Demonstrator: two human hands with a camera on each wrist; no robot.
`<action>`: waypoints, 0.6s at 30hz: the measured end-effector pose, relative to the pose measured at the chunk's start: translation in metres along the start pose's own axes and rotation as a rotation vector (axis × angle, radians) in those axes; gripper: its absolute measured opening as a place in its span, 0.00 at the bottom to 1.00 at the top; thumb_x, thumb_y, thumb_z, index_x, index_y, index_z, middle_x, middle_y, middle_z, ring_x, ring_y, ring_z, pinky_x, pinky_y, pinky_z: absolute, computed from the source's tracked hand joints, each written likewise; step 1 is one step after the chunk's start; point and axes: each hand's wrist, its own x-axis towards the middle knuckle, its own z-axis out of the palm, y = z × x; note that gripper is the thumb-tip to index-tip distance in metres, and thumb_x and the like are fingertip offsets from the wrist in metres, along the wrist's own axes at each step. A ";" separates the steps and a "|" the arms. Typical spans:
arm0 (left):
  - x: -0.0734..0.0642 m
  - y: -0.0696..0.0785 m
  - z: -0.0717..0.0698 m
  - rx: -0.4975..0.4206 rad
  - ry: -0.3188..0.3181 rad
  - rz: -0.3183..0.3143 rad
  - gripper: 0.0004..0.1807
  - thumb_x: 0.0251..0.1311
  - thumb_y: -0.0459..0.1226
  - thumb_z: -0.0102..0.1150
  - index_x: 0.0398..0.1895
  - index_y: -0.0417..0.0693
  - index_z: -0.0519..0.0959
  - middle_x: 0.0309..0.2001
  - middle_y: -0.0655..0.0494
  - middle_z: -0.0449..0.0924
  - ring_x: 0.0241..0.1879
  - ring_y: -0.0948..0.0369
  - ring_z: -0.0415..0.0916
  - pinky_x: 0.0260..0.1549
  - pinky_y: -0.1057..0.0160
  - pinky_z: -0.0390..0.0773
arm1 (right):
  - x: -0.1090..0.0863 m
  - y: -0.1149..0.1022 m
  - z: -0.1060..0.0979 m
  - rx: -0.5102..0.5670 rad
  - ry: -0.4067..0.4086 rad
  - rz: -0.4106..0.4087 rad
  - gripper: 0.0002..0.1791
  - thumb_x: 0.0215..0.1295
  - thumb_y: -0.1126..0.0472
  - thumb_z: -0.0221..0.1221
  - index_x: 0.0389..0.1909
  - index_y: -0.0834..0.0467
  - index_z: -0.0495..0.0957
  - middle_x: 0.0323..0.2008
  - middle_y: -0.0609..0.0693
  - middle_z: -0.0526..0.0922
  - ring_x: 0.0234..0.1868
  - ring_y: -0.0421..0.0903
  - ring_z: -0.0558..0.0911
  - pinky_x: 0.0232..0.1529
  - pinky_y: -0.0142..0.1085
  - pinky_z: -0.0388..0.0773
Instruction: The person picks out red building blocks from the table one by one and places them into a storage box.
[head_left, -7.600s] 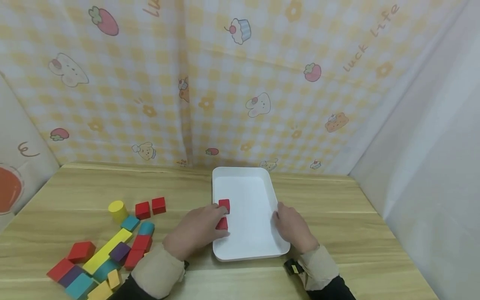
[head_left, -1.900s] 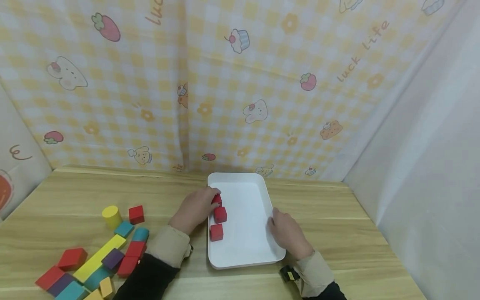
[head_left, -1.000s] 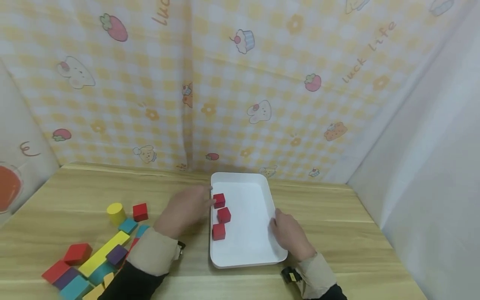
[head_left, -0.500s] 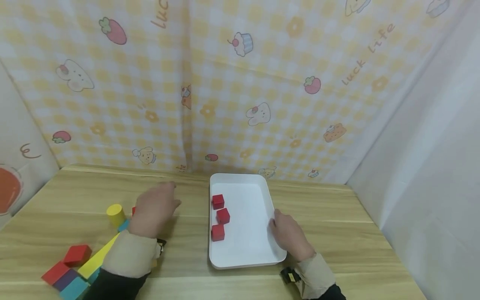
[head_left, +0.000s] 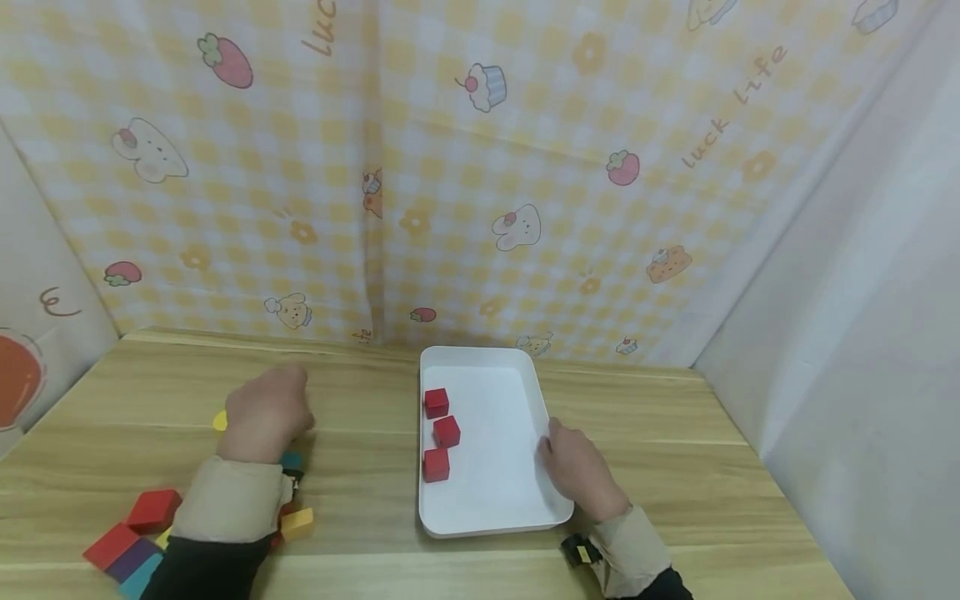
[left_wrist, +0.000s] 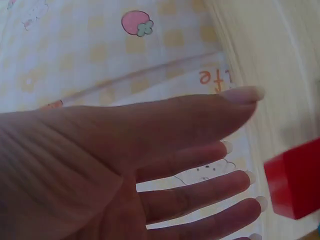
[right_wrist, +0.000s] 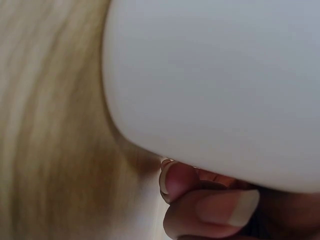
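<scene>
Left hand point(head_left: 268, 414) spread, red block point(left_wrist: 296, 181) just beyond fingertips point(left_wrist: 250, 209); right hand point(head_left: 581, 468) seemingly pinching rim of tray point(head_left: 498, 496).

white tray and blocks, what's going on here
A person is working with both hands. The right hand holds the white tray at its right edge. The left hand, holding nothing, is near a red block outside the tray. Three red cubes sit along the tray's left side. More coloured blocks lie on the table, partly hidden by the left sleeve.
</scene>
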 end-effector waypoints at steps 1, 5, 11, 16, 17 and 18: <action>0.000 -0.001 0.001 -0.001 -0.001 0.002 0.10 0.53 0.28 0.62 0.38 0.32 0.77 0.30 0.40 0.79 0.26 0.49 0.75 0.23 0.51 0.75 | 0.000 0.000 0.000 0.000 0.000 0.000 0.22 0.75 0.63 0.48 0.60 0.76 0.70 0.45 0.71 0.84 0.32 0.49 0.82 0.32 0.42 0.81; 0.001 -0.004 0.003 0.010 -0.014 0.008 0.06 0.60 0.25 0.52 0.38 0.31 0.77 0.31 0.37 0.79 0.27 0.49 0.75 0.23 0.51 0.76 | -0.001 0.000 0.001 -0.004 0.003 0.003 0.22 0.75 0.63 0.48 0.60 0.76 0.70 0.45 0.71 0.84 0.33 0.49 0.81 0.33 0.43 0.80; 0.002 -0.008 0.008 0.013 -0.037 0.031 0.11 0.67 0.25 0.44 0.41 0.31 0.78 0.31 0.38 0.79 0.28 0.51 0.74 0.24 0.54 0.75 | -0.001 0.000 0.001 0.002 0.007 0.007 0.22 0.75 0.62 0.48 0.60 0.75 0.71 0.45 0.70 0.84 0.32 0.49 0.81 0.33 0.43 0.80; 0.004 -0.012 0.013 -0.033 -0.083 0.035 0.12 0.69 0.25 0.41 0.41 0.31 0.77 0.29 0.43 0.76 0.27 0.53 0.70 0.25 0.58 0.73 | -0.001 0.000 0.001 0.001 0.004 0.004 0.22 0.75 0.63 0.48 0.60 0.75 0.71 0.44 0.70 0.84 0.32 0.49 0.81 0.32 0.42 0.79; 0.005 -0.013 0.014 -0.036 -0.094 0.036 0.11 0.69 0.25 0.42 0.40 0.32 0.77 0.28 0.44 0.75 0.27 0.53 0.70 0.25 0.59 0.72 | -0.001 0.000 0.001 -0.001 0.005 0.002 0.21 0.75 0.63 0.48 0.59 0.75 0.71 0.43 0.69 0.84 0.31 0.48 0.80 0.31 0.42 0.79; 0.005 -0.014 0.014 -0.039 -0.104 0.037 0.10 0.67 0.24 0.43 0.39 0.33 0.77 0.28 0.45 0.74 0.27 0.53 0.70 0.25 0.59 0.72 | -0.001 0.000 0.001 -0.003 0.006 0.001 0.20 0.75 0.63 0.48 0.58 0.74 0.72 0.42 0.69 0.84 0.31 0.48 0.80 0.31 0.42 0.79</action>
